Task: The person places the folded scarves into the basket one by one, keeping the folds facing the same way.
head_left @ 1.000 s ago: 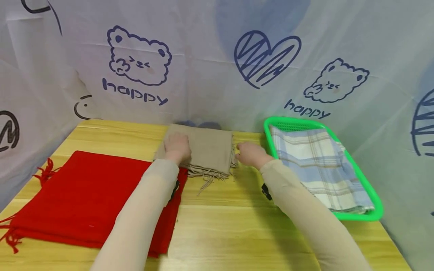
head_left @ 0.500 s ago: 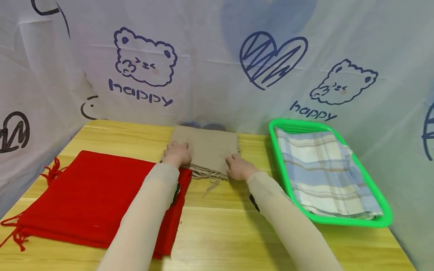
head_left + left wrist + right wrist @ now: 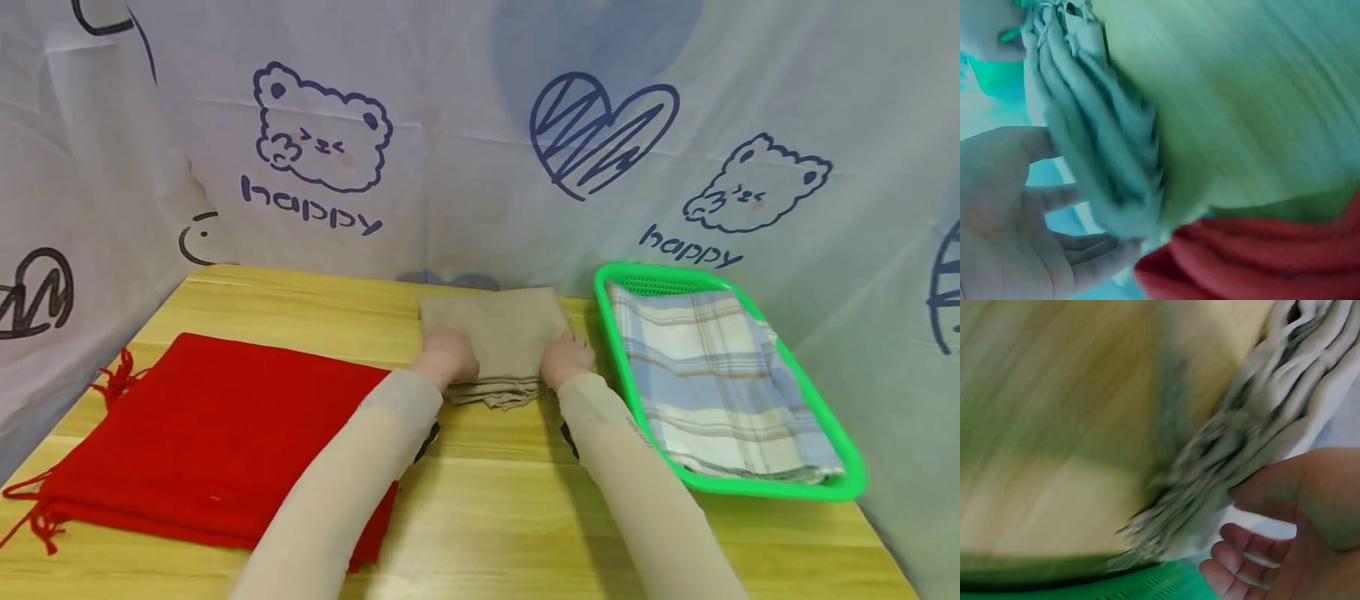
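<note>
A folded beige fringed scarf (image 3: 510, 329) lies between my two hands near the back of the table. At its left end my left hand (image 3: 450, 354) grips the folded layers; in the left wrist view the fingers (image 3: 1097, 259) reach along the scarf's end. My right hand (image 3: 567, 360) holds the opposite end, where the right wrist view shows the thumb (image 3: 1266, 487) against the stacked layers, fingers bent below. Loose fringe hangs at the near edge. A folded red scarf (image 3: 202, 433) lies flat to the left, partly covered by my left sleeve.
A green plastic basket (image 3: 851, 467) stands on the right with a folded blue-and-white plaid cloth (image 3: 720, 383) inside, close to my right hand. Behind the wooden table (image 3: 480, 500) hangs a printed curtain (image 3: 465, 192).
My right hand came in from beside the basket onto the beige scarf's right end. Both hands have since moved right together with the scarf. The red scarf and basket stayed put.
</note>
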